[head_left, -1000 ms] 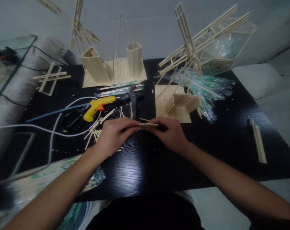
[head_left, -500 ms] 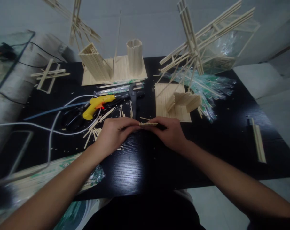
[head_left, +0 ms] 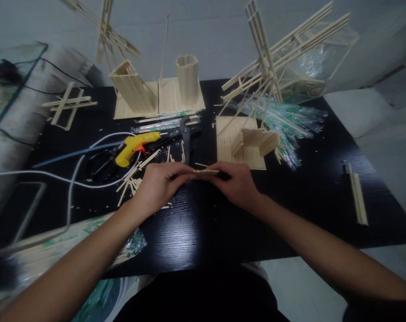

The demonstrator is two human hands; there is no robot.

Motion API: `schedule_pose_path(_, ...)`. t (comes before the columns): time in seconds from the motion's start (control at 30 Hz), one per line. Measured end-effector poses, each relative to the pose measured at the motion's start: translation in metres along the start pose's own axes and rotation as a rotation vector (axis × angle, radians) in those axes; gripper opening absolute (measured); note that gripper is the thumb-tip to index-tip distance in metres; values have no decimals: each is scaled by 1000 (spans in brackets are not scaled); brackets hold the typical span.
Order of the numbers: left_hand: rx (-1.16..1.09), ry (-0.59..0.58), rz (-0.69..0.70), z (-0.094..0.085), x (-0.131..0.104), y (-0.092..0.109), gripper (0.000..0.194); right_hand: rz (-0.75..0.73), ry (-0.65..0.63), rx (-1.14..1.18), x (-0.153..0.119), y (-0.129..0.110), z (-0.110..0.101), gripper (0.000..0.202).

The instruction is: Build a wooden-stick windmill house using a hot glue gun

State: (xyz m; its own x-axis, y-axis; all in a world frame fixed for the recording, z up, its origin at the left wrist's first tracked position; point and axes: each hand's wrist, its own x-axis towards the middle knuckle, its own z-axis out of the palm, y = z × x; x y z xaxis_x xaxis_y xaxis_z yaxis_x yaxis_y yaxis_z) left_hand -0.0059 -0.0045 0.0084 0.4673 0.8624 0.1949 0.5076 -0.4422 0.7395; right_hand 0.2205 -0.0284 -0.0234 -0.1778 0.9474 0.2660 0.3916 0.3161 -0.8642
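Note:
Between my two hands is a small panel of thin wooden sticks (head_left: 206, 171), seen end-on as a row of stick tips. My left hand (head_left: 160, 183) pinches its left end between thumb and fingers. Its right end is gripped the same way by my right hand (head_left: 236, 181). The fingers cover much of the panel. Just beyond it lie dark-handled cutters (head_left: 185, 141) and a yellow glue gun (head_left: 132, 150). A half-built stick structure on a square base (head_left: 226, 138) stands beyond my right hand. Short cut sticks (head_left: 132, 183) lie scattered beside my left hand.
At the back stand a square stick tower (head_left: 132, 89) and a round one (head_left: 187, 80). Windmill-like stick frames (head_left: 270, 71) rise at back right, near plastic-wrapped sticks (head_left: 290, 125). A white cable (head_left: 75, 174) loops across the left. A stick bundle (head_left: 359, 199) lies far right.
The view has shifted slightly, moving things on the right a little leftward. Both hands keep their pinch on the stick panel, with no clear change in grip.

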Motion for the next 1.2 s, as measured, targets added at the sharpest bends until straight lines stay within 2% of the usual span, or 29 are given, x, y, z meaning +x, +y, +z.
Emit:
schedule_pose_path(0.8, -8, 14, -20, 1, 2, 1, 10, 13, -9, -3, 1, 0, -1, 15)
schedule_pose_path(1.2, -10, 14, 0, 1, 2, -2, 8, 17, -17, 8, 3, 0, -1, 11)
